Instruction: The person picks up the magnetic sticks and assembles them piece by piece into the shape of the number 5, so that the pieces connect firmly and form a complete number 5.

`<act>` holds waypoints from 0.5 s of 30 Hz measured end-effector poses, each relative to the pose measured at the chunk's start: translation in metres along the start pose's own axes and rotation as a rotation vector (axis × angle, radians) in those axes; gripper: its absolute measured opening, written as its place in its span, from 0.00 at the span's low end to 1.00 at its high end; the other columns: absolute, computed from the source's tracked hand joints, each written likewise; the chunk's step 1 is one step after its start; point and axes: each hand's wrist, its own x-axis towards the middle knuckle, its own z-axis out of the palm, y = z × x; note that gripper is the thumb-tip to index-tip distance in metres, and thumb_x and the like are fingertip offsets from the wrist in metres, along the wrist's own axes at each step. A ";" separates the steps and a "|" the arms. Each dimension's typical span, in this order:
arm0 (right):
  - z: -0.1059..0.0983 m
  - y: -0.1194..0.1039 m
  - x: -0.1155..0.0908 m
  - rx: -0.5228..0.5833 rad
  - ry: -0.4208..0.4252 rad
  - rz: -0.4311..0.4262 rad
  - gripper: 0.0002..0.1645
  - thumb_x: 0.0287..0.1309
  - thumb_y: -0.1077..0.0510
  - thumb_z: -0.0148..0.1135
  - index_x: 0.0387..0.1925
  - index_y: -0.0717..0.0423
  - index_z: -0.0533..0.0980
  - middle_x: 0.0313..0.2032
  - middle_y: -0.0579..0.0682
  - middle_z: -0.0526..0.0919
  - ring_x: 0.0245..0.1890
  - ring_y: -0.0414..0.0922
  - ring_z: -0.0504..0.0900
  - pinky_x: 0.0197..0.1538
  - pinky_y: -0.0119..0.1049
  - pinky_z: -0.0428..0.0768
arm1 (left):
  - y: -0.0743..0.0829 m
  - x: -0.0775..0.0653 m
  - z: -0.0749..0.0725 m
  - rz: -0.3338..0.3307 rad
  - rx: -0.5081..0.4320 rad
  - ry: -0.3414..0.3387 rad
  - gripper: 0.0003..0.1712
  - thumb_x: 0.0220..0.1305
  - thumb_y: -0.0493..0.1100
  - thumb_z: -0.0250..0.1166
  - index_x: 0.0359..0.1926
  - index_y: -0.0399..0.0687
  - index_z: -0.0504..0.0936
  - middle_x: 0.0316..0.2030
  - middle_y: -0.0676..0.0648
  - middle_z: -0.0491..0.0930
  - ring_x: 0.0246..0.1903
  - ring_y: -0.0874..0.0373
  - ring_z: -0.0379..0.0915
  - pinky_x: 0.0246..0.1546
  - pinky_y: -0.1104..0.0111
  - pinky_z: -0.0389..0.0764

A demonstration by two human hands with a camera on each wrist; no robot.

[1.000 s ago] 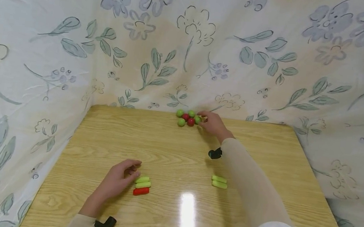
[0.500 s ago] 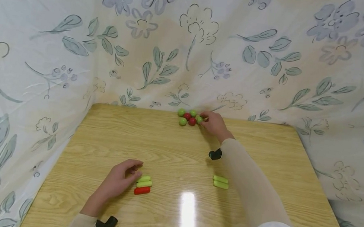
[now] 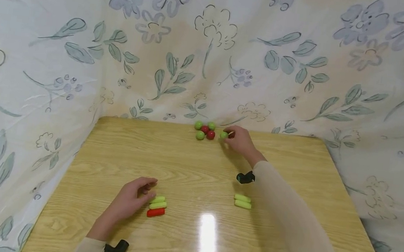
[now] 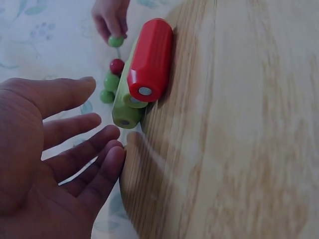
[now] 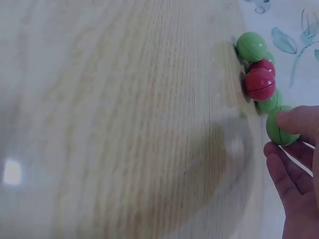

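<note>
At the back of the wooden table, my right hand (image 3: pixel 239 141) pinches a green ball (image 5: pixel 280 130) between thumb and fingers. This ball sits just right of a cluster of shiny green and red balls, among them a red ball (image 3: pixel 210 135) and a green ball (image 3: pixel 200 135). My left hand (image 3: pixel 131 199) rests at the front left with loosely bent fingers and nothing in its grasp. Right beside its thumb lie two light green bars (image 3: pixel 158 205) and a red bar (image 4: pixel 152 59), side by side. Round silvery discs show in the bars' ends in the left wrist view.
Two more light green bars (image 3: pixel 242 204) lie on the table (image 3: pixel 190 166) to the right, near my right forearm. Flowered cloth (image 3: pixel 209 60) hangs behind the table and along both sides. Black wrist-worn pieces (image 3: pixel 117 249) stick out by each cuff.
My right hand has drawn the green ball a little to the right, opening a gap between it and the cluster. My left hand and the bars stay where they were.
</note>
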 end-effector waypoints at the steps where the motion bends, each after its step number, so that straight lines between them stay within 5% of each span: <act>1: -0.001 0.000 -0.003 -0.001 0.000 -0.005 0.24 0.69 0.62 0.73 0.64 0.63 0.82 0.58 0.60 0.85 0.54 0.56 0.84 0.58 0.51 0.84 | 0.000 0.000 0.000 0.001 -0.003 -0.003 0.25 0.72 0.36 0.74 0.66 0.35 0.82 0.57 0.42 0.86 0.52 0.47 0.82 0.55 0.58 0.85; 15: 0.011 -0.006 -0.036 -0.025 -0.071 -0.101 0.21 0.66 0.61 0.77 0.59 0.61 0.85 0.49 0.55 0.88 0.47 0.51 0.85 0.53 0.47 0.85 | 0.002 0.002 -0.003 -0.033 0.047 -0.074 0.17 0.71 0.39 0.75 0.58 0.41 0.88 0.53 0.49 0.87 0.54 0.48 0.83 0.59 0.51 0.83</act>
